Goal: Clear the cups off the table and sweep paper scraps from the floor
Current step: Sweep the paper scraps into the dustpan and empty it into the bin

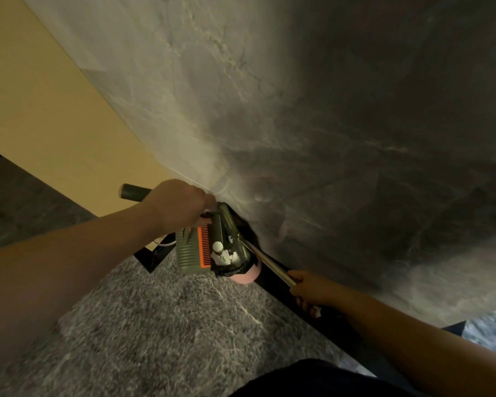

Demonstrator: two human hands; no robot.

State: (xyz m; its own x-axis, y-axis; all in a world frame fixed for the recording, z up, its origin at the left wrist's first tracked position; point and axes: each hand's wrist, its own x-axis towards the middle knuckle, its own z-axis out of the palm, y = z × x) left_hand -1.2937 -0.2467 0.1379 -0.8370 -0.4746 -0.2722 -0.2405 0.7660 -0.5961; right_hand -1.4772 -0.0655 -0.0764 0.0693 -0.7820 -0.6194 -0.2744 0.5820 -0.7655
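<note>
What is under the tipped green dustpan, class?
A pink bin lined with a black bag sits under the dustpan. White paper scraps lie at the pan's lip. The pan covers the bin's inside, so its contents cannot be seen.

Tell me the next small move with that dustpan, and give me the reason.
Probably tip the green dustpan a little further so the white paper scraps slide off into the pink bin with the black liner. The left hand grips its handle above the bin, the scraps still sit at the pan's lower end, and the right hand holds the metal broom handle aside.
</note>
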